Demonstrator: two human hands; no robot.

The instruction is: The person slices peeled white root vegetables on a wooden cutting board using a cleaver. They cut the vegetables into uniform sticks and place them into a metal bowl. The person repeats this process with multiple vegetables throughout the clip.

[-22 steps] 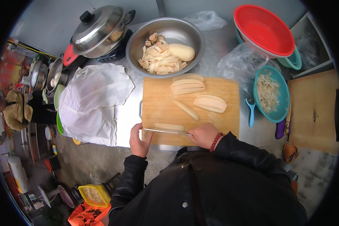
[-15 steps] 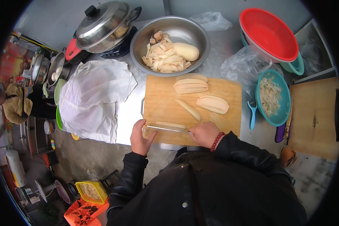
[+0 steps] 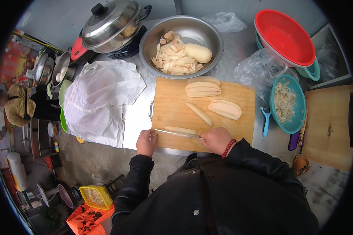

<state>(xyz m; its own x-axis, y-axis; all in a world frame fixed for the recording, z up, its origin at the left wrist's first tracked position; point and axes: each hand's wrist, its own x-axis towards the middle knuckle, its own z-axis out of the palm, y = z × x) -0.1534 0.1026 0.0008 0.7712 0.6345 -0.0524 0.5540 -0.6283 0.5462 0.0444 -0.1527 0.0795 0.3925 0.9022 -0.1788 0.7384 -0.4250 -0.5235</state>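
My right hand (image 3: 217, 140) is closed around the handle of a knife (image 3: 175, 133), whose thin blade points left across the near part of the wooden cutting board (image 3: 239, 129). At the board's near-left edge, beside the blade's tip, my left hand (image 3: 146, 143) has its fingers curled together; whatever is in them is hidden. Just beyond the blade lies a pale piece of what looks like lotus root (image 3: 181, 129). A narrow slice (image 3: 200, 114) lies farther up. Beyond it are a ridged stack of slices (image 3: 202, 89) and another long, ridged piece (image 3: 225, 109).
A steel bowl (image 3: 220, 47) holding a peeled root and peelings stands behind the board. To the right are a blue peeler (image 3: 266, 121), a teal basket (image 3: 301, 102) of shreds and a red basin (image 3: 284, 37). White cloth (image 3: 100, 98) and a lidded pot (image 3: 111, 29) occupy the left.
My left hand's fingers and thumb, spread apart before, have drawn together by the blade's tip. The right hand keeps its hold on the knife, and the pieces on the board lie as before.
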